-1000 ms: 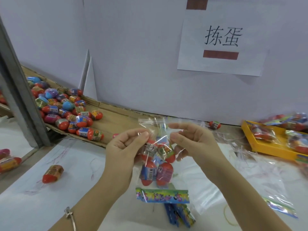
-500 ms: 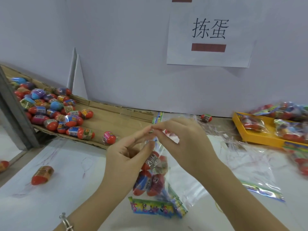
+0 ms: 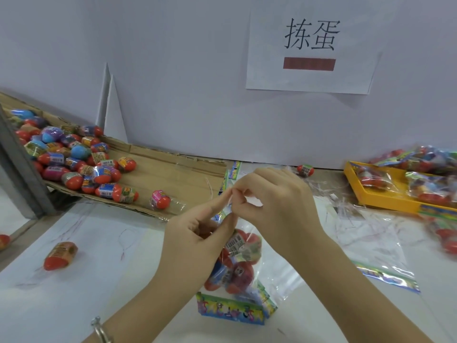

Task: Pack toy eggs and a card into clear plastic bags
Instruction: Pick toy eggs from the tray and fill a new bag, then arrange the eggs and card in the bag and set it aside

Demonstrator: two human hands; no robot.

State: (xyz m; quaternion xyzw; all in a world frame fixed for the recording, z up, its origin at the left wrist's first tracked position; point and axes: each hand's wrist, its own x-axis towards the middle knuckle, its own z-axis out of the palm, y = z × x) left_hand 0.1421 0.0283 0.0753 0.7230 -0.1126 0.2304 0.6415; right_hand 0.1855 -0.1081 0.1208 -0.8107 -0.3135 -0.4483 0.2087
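A clear plastic bag stands on the table in front of me, with several red toy eggs inside and a colourful card at its bottom. My left hand and my right hand meet above it. Both pinch the top edge of the bag between fingertips and thumb, close together. The hands hide the bag's mouth.
A flattened cardboard sheet at the left carries a heap of loose eggs. One egg lies alone on the white table. Empty bags lie at the right, beside a yellow tray with packed bags. A paper sign hangs on the wall.
My hands came together from apart and now pinch the bag's top at one spot. The bag sank lower, its bottom resting on the table. The view has shifted slightly.
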